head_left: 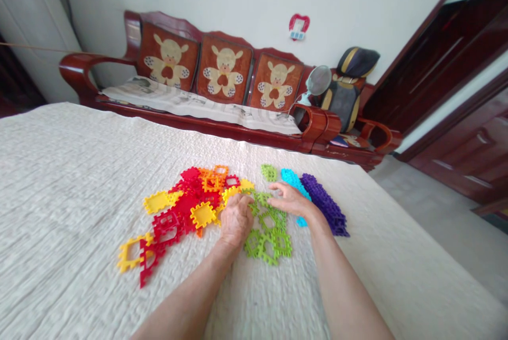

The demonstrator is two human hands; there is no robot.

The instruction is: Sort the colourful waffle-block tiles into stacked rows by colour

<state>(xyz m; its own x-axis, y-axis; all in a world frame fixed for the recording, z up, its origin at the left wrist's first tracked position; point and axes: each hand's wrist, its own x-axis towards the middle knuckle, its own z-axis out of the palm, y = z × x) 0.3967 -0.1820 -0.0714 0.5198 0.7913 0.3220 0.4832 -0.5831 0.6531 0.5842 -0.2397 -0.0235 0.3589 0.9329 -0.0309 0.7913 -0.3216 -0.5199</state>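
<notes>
L hand (236, 219): fingers curled onto green tiles (268, 234), grip probably closed on one, blurred. R hand (289, 199): fingers spread flat, holding nothing, touching same green tiles. Red/yellow tiles (178, 213) to left; purple stack (326, 204) to right. All on white quilt (67, 181).

A bed (59, 181) covered with a cream quilted spread fills the foreground. Behind it, against a plain white wall (238, 1), stands a dark red wooden bench (99, 62) with three bear-print cushions (224, 73) and a pale seat cloth. A small fan (317, 83) and a dark bag (349, 81) rest at its right end. Dark wooden doors (456, 81) stand to the right, above a grey floor (444, 218).
</notes>
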